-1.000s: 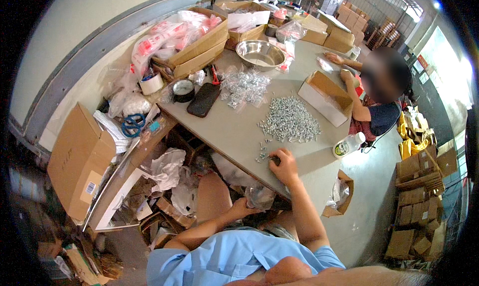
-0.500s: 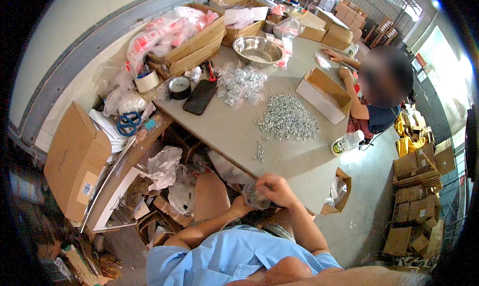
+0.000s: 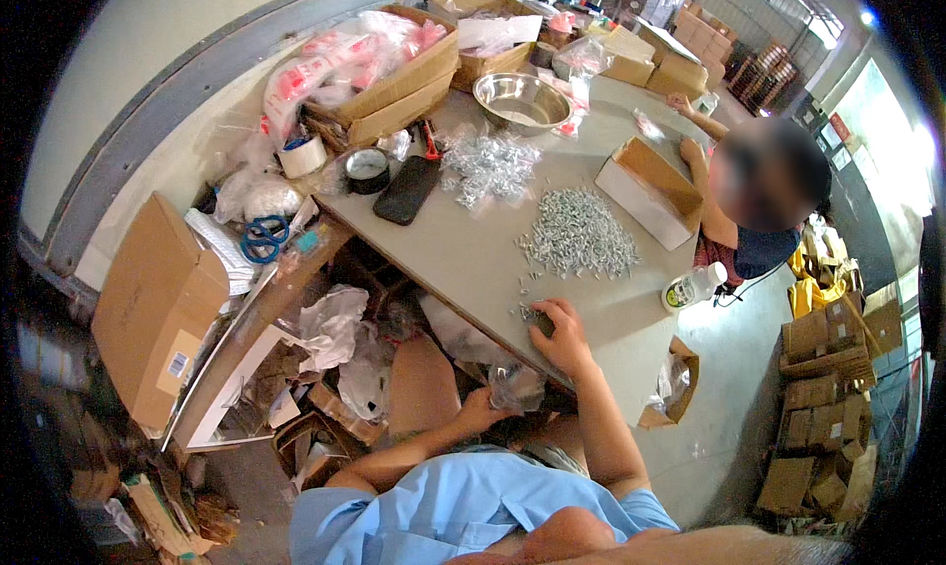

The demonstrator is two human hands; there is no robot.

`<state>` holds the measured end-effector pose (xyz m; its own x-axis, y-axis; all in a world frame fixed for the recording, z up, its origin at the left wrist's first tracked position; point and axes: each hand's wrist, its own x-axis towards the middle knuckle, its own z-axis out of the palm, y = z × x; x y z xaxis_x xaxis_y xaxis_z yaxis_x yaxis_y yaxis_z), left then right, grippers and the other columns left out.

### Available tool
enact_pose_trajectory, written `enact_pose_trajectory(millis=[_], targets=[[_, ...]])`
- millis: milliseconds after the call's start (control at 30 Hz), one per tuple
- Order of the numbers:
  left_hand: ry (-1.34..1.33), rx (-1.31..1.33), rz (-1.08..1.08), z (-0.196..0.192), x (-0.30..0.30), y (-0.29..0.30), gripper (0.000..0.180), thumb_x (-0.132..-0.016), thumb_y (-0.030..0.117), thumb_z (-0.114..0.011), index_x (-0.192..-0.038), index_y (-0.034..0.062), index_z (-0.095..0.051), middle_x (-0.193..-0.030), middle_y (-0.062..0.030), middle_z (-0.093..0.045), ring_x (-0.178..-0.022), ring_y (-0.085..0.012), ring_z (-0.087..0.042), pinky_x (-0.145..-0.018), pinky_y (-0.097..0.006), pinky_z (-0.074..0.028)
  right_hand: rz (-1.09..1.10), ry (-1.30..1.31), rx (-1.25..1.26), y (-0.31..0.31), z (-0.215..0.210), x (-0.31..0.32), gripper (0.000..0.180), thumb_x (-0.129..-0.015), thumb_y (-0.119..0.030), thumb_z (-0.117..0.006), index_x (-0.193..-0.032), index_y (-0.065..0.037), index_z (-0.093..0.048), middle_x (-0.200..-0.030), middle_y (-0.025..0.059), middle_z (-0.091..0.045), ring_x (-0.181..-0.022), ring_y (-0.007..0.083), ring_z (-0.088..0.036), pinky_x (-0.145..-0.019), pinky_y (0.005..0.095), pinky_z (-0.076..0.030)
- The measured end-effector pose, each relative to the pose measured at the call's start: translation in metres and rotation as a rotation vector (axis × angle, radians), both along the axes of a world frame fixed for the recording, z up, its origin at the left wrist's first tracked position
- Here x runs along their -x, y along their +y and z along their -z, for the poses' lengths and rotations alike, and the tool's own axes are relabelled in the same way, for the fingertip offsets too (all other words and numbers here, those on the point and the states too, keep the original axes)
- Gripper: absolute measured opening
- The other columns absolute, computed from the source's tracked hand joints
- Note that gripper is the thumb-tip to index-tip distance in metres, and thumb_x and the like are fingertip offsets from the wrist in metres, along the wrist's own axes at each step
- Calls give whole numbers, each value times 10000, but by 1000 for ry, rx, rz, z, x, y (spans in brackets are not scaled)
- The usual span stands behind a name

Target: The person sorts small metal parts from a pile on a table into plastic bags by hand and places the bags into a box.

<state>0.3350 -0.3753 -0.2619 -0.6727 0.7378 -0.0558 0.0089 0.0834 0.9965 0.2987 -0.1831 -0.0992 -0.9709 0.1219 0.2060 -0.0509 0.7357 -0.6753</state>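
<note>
My left hand point(image 3: 479, 408) is closed on a clear plastic bag point(image 3: 517, 388) just below the table's near edge. On the table, my right hand point(image 3: 564, 338) has its fingers bent and apart over a few small metal screws point(image 3: 526, 312). Behind that hand lies a large loose pile of silvery screws point(image 3: 581, 236). Farther left, several clear bags point(image 3: 488, 167) with shiny metal pieces are heaped together.
Across the table point(image 3: 443, 279) a co-worker's arm point(image 3: 702, 191) rests beside an open carton point(image 3: 650, 191). A white bottle point(image 3: 696, 285) stands at the right edge. A steel bowl point(image 3: 522, 102), a black phone point(image 3: 406, 189), tape point(image 3: 368, 169) and blue-handled scissors point(image 3: 264, 238) lie farther left.
My right hand has moved away from the bag, up onto the table by the few screws. My left hand still holds the bag. The co-worker's far hand has shifted away from a small packet.
</note>
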Motion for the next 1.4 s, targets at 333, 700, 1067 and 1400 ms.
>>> enact_pose_trajectory(millis=[333, 700, 1067, 1400], targets=[[-64, -22, -33, -15, -1, 2, 403, -746, 263, -738, -1056, 33, -621, -1007, -106, -663, -945, -213, -619, -837, -345, -467, 6, 38, -22, 5, 1, 3, 400, -683, -69, -619, -1081, -68, -571, -1056, 168, -536, -991, 353, -526, -852, 393, -452], [-136, -64, -11, -24, -1, 0, 337, -775, 184, -716, -1053, 22, -615, -1013, -80, -661, -931, -163, -604, -837, -314, -464, -14, 184, -184, 4, 5, 15, 407, -690, -65, -607, -1095, -55, -577, -1118, 168, -530, -1057, 352, -490, -897, 403, -422], [-13, -36, -18, 5, -2, 2, 345, -782, 261, -703, -1035, 40, -626, -973, -105, -669, -903, -210, -628, -806, -338, -476, 3, 171, -152, 7, 5, 5, 164, -719, -71, -627, -878, -38, -604, -892, 162, -578, -849, 354, -564, -746, 403, -475], [-91, -52, -59, -10, -3, 3, 396, -763, 296, -717, -1060, 53, -620, -1012, -110, -659, -942, -245, -617, -816, -353, -464, -117, -201, 130, -14, -31, -16, 203, -713, -104, -640, -892, -17, -599, -847, 148, -568, -767, 317, -575, -686, 380, -479]])
